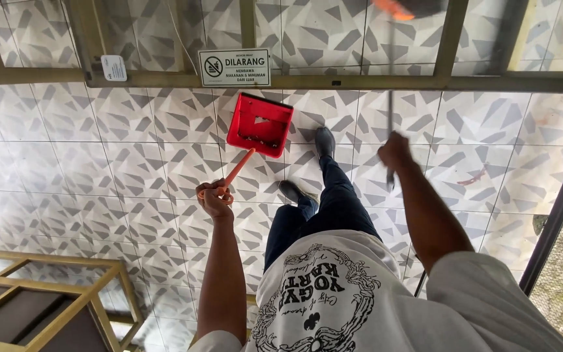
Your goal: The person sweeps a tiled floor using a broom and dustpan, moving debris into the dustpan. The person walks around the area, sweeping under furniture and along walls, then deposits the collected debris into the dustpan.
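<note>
Shiny tiles, red plastic

The dustpan (260,124) looks like smooth red plastic. The floor tiles (99,163) are hard and a bit shiny. The shirt (333,293) is soft cloth.

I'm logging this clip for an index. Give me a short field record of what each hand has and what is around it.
left hand: grips the orange handle of a red dustpan
dustpan: on the tiled floor, small bits of debris inside
right hand: grips a thin dark broom stick; broom head blurred at the top edge
feet: dark shoes beside the dustpan
surroundings: wooden frame with a sign behind the dustpan; wooden furniture on the left-hand side
</note>
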